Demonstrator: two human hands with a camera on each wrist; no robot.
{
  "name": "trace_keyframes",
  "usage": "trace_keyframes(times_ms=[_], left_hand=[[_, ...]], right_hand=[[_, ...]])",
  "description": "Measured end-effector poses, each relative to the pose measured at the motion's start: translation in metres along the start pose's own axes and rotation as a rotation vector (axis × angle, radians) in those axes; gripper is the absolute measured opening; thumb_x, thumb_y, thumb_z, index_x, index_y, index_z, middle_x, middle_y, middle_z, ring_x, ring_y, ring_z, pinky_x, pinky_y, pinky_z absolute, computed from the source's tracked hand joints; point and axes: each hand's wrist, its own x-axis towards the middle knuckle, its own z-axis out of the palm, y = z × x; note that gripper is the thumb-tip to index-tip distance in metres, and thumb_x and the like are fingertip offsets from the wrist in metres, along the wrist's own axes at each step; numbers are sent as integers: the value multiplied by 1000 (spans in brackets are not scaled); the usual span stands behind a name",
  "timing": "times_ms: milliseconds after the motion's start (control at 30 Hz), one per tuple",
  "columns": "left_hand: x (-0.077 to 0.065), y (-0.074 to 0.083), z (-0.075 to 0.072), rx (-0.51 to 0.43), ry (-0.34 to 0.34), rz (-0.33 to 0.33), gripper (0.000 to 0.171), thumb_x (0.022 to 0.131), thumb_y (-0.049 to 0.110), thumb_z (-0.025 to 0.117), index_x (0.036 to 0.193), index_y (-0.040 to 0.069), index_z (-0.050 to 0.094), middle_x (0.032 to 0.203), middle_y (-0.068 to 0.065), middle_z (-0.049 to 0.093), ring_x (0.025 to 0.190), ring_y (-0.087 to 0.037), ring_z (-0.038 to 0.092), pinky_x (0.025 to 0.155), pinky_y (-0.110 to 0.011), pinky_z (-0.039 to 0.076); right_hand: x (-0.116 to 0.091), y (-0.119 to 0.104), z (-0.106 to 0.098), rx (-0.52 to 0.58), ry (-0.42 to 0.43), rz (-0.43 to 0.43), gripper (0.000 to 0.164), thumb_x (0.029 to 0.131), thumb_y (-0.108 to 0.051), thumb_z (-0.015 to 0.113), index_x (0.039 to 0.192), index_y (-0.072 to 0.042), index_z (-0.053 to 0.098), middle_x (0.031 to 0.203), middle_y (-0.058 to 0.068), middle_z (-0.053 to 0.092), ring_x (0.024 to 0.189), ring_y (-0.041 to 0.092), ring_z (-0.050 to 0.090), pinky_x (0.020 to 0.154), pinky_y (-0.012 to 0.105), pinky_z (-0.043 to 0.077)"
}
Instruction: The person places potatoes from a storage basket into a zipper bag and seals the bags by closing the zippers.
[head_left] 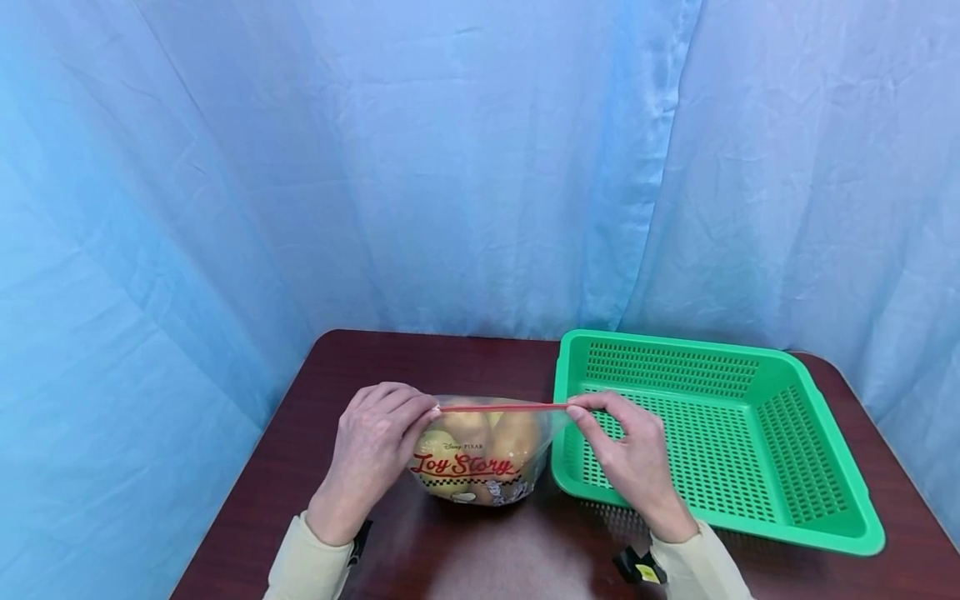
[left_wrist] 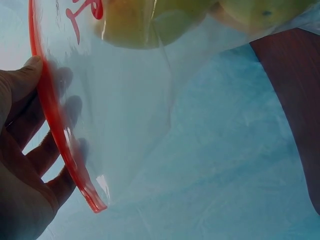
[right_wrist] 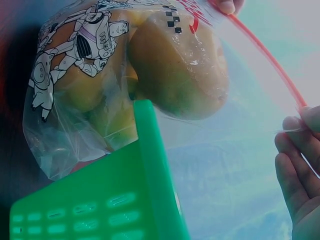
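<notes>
A clear zip bag (head_left: pixel 468 479) with red "Toy Story" print stands on the table, filled with several yellow-green mangoes (right_wrist: pixel 175 70). Along its top runs a red zip strip (head_left: pixel 502 407), stretched nearly straight between both hands. My left hand (head_left: pixel 378 446) pinches the strip toward its left side; in the left wrist view the thumb lies on one face of the strip (left_wrist: pixel 56 120), and the other fingers show behind it through the plastic. At the right end, thumb and index finger of my right hand (head_left: pixel 633 454) pinch the bag's top corner.
A green perforated basket (head_left: pixel 825 533) sits right of the bag, its near-left rim close beside the plastic. The dark red-brown table (head_left: pixel 330 375) has rounded far corners. Pale blue curtains (head_left: pixel 465 167) hang behind it and at the sides.
</notes>
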Motion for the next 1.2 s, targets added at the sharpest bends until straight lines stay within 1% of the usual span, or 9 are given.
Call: trace_keyframes(times_ms=[367, 533, 867, 1033, 1200], left_hand=[[-3, -3, -3, 4, -6, -12, 9, 90, 19, 80, 98, 14, 79, 92, 3, 75, 96, -21, 68, 90, -45, 53], [-4, -5, -4, 8, -11, -10, 8, 92, 21, 79, 98, 15, 79, 92, 4, 74, 96, -21, 68, 90, -45, 53], [-6, -8, -5, 3, 4, 2, 8, 93, 22, 78, 97, 15, 78, 92, 3, 74, 96, -21, 68, 91, -46, 53], [-7, -9, -6, 10, -6, -8, 9, 95, 24, 76, 97, 16, 79, 92, 2, 75, 97, -22, 68, 92, -46, 53], [-8, -10, -8, 13, -6, -11, 14, 98, 27, 73, 98, 15, 79, 93, 1, 75, 98, -22, 68, 93, -47, 52]], right_hand=[[0, 1, 1, -6, 14, -14, 22, 85, 5, 80, 100, -11, 78, 94, 0, 76, 87, 11, 70, 78, 15, 52], [0, 0, 1, -10, 9, -7, 22, 85, 4, 80, 100, -12, 78, 94, 0, 76, 88, 11, 70, 79, 15, 52], [0, 0, 1, -12, 12, -10, 22, 85, 5, 80, 99, -12, 78, 93, -1, 76, 87, 10, 70, 77, 16, 52], [0, 0, 1, -13, 10, -7, 22, 85, 4, 80, 99, -13, 78, 93, -1, 76, 88, 10, 70, 77, 16, 52], [0, 0, 1, -12, 17, -15, 22, 85, 5, 80, 99, -12, 78, 93, 0, 76, 87, 11, 70, 78, 16, 52]])
